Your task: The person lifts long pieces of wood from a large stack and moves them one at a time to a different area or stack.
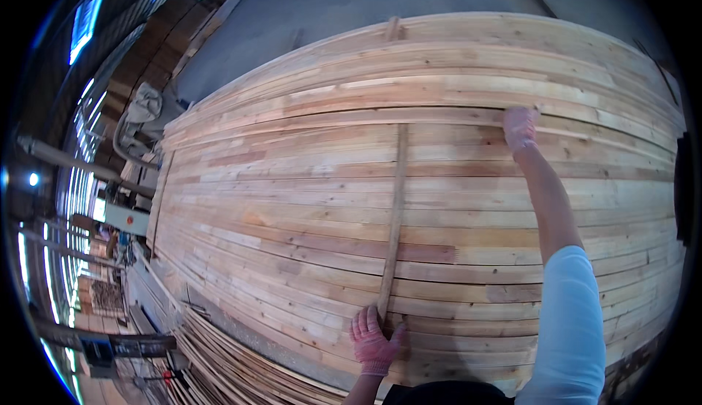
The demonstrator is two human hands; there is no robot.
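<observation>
A wide layer of long pale wooden boards (pixel 314 186) lies side by side in front of me. Across it, from near to far, runs a narrow wooden strip (pixel 395 207). My left hand (pixel 374 341), in a pink-and-white work glove, rests at the strip's near end with its fingers spread. On the far side, my right hand (pixel 520 127), gloved alike, is closed over a long wooden board (pixel 453 117) beside a dark gap. Its fingertips are partly hidden.
More boards (pixel 468 58) are stacked at the far side, with grey floor (pixel 351 6) beyond. Thin wooden strips (pixel 234 357) lie in a bundle at the lower left. Machinery (pixel 128 218) and a bent pipe (pixel 121 138) stand to the left.
</observation>
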